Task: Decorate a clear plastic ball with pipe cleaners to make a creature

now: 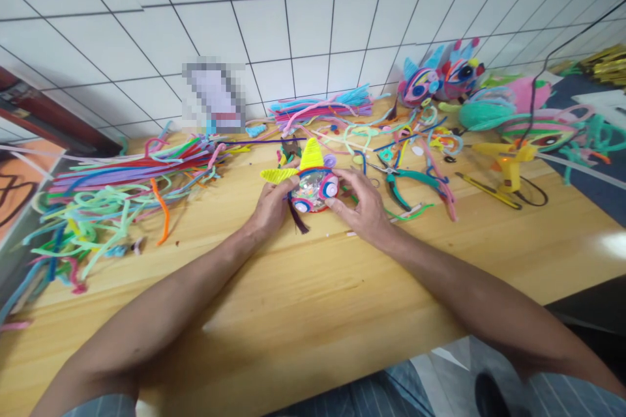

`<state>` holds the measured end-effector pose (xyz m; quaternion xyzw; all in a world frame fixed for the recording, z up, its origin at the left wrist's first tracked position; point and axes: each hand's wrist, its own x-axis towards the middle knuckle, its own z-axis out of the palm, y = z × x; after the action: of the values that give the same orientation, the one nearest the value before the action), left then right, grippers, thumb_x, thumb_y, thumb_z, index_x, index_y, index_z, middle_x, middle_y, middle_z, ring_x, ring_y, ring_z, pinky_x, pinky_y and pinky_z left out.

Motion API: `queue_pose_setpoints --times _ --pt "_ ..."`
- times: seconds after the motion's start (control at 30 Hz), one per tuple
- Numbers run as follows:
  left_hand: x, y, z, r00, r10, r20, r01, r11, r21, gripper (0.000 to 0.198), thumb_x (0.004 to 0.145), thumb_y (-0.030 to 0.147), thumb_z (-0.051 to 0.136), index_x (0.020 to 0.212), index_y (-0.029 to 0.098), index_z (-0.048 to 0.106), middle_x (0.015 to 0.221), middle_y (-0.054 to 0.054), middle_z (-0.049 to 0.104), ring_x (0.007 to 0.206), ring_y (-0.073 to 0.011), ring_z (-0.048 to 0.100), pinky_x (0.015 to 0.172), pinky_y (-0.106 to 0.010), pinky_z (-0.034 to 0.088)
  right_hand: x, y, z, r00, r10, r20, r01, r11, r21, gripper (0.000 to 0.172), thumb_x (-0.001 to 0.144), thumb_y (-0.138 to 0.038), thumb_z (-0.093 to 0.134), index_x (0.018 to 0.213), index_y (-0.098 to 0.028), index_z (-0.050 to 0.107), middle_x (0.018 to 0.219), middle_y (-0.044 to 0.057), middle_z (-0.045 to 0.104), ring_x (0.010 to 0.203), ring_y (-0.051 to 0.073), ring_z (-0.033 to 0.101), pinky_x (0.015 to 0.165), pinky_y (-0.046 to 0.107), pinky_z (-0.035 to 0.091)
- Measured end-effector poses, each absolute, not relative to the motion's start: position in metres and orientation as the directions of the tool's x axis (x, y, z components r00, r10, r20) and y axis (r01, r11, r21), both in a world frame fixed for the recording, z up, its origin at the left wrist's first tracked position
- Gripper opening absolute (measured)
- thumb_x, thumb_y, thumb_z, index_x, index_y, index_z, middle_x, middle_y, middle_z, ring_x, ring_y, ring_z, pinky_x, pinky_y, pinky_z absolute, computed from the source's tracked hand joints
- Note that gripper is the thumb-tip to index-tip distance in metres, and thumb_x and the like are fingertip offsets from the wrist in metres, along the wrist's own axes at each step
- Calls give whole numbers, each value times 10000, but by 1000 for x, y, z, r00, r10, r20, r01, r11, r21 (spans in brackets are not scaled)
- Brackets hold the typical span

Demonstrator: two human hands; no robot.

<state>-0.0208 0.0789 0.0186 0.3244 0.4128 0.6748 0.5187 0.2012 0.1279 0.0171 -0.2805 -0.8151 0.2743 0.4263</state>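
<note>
Between my two hands is a small pipe-cleaner animal head (315,187) with a clear, shiny middle, two round pink-and-blue eyes and a red rim. Two yellow ears (312,155) stick up from it, and a dark tassel (297,218) hangs at its lower left. My left hand (272,205) grips its left side, thumb on the front. My right hand (362,205) has thumb and fingers on its right edge, by one eye. Just right of my right hand lie teal-handled pliers (413,177). Behind the head sits another dark-jawed tool (292,148), partly hidden.
Loose pipe cleaners (112,208) pile up at the left, with another bundle (323,107) along the tiled wall. On the right are a yellow glue gun (511,163) with its cord, a yellow cutter knife (489,191) and finished pipe-cleaner animals (419,86). A blurred-out object (215,94) leans on the wall.
</note>
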Motion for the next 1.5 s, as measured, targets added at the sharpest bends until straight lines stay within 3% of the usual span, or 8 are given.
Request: queue_pose_setpoints --times 0.3,0.43,0.6,0.83,1.13,1.3,1.43,1.5 --pt "-17 79 24 -258 966 -8 -426 -106 898 685 710 437 992 1317 177 810 1215 -131 901 1273 -409 834 1094 -517 682 201 130 13 -477 714 512 223 662 -716 495 1052 -478 771 1487 -268 665 1408 142 795 1233 324 787 1048 517 682" --pt "-16 78 24 -258 966 -11 -428 -104 898 654 723 433 978 1302 177 815 1197 -132 903 1280 -412 833 1098 -523 680 202 128 15 -473 725 500 232 650 -723 580 1045 -484 780 1563 -284 612 1469 146 780 1266 340 784 1089 546 670" --pt "-17 79 22 -261 965 -13 -427 -103 898 667 724 432 975 1317 175 811 1209 -129 902 1268 -407 838 1091 -515 681 203 129 19 -504 669 545 210 708 -675 461 1070 -441 755 1491 -276 665 1431 143 790 1295 333 773 1102 528 663" --pt "-18 78 22 -258 966 -15 -418 -98 903 659 732 433 967 1320 174 822 1197 -126 904 1240 -401 843 1081 -513 682 202 131 16 -493 707 507 224 666 -711 512 1046 -486 781 1489 -251 677 1455 163 778 1311 348 765 1129 559 647" --pt "-18 82 12 -262 965 -16 -403 -94 911 719 737 448 966 1388 187 809 1154 -90 907 1146 -348 854 1075 -465 662 208 151 37 -384 877 290 115 357 -927 609 956 -707 814 1398 -303 704 1477 116 789 1382 334 747 1145 542 637" --pt "-19 83 10 -220 974 50 -384 -133 914 735 760 455 982 1427 202 806 1196 -94 906 1153 -346 853 1065 -448 674 189 161 55 -513 847 139 105 223 -969 465 891 -548 854 1261 -286 752 1280 45 848 1149 277 807 1050 483 665" --pt "-19 79 10 -166 986 35 -353 -93 931 667 817 463 959 1422 221 817 1198 -81 902 1091 -354 856 933 -455 720 175 161 62 -527 837 147 108 237 -965 367 834 -463 843 1132 -267 756 1083 -3 830 980 231 765 933 411 646" --pt "-19 79 9 -160 986 44 -333 -96 938 659 826 470 945 1422 220 817 1202 -81 901 1097 -351 851 954 -461 714 172 160 63 -516 846 137 124 232 -965 356 819 -452 842 1109 -264 756 1030 -13 814 925 218 740 875 385 623"
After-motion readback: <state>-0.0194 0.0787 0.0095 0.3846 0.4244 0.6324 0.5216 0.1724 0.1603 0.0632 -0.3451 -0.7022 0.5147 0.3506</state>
